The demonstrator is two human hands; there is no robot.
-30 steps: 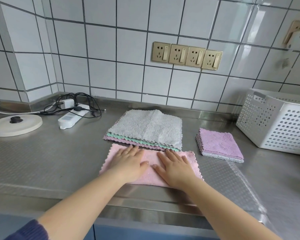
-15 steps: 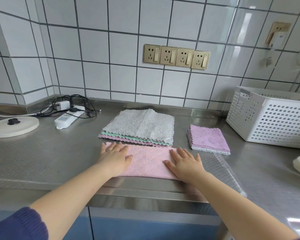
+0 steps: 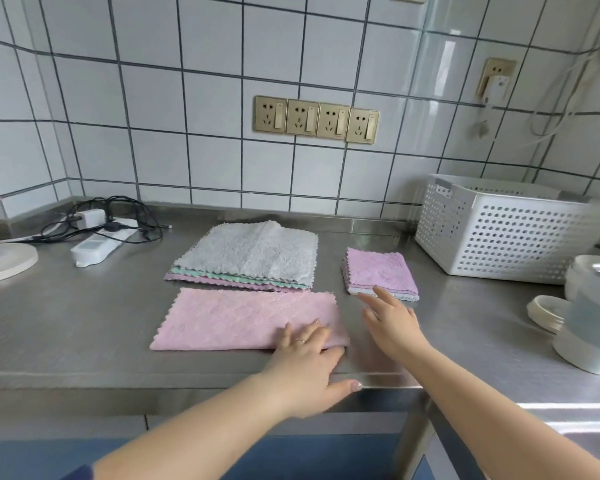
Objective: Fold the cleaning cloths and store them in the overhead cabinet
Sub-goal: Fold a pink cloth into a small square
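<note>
Round lid [image 3: 4, 263] cut off left.

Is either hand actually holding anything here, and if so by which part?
Nothing is gripped. The left hand rests flat on the right end of the pink cloth; the right hand is open with straight fingers, beside the small folded pile.

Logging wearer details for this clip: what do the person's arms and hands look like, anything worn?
Both forearms are bare. The left hand wears a thin ring, and its thumbnail looks polished. A dark blue sleeve edge shows at the left elbow. The right hand shows no jewellery.
</note>
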